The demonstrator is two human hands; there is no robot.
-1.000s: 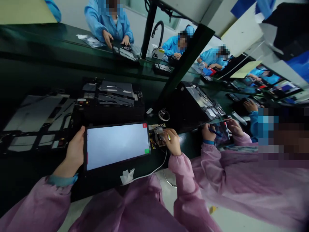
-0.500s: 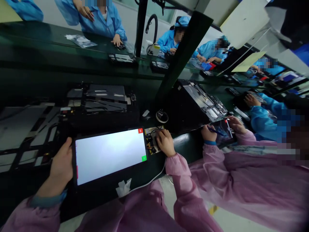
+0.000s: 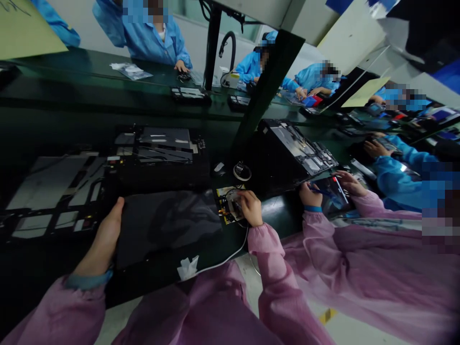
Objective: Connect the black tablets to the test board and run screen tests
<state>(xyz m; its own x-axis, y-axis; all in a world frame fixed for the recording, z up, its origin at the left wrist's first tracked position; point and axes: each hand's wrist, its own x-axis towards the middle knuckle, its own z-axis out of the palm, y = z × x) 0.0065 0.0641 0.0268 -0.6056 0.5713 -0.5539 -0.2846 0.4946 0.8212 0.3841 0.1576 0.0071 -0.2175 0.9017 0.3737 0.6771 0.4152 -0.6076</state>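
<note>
A flat display panel (image 3: 168,227), its screen dark, lies on the bench in front of me. My left hand (image 3: 104,235) grips its left edge, thumb along the side and the other fingers hidden beneath. Beside the panel's right end is a small circuit board (image 3: 226,208) with wires and yellow edging. My right hand (image 3: 250,207) is over the board's right side, its fingers bent and pressed together on a pale part there; what they pinch, if anything, is hidden. A white cable (image 3: 230,261) runs from near the board toward the bench's front edge.
Stacked panel frames (image 3: 158,148) stand behind the display, with more frames (image 3: 61,187) to the left. A tilted stack (image 3: 298,148) rises at right, near a green post (image 3: 269,81). A tape roll (image 3: 242,171) sits behind the board. A co-worker's hand (image 3: 311,195) is at far right.
The display has gone from lit white, with red and green corner marks, to dark. My right hand has shifted slightly on the board, its fingers drawn closer together. My left hand keeps its grip.
</note>
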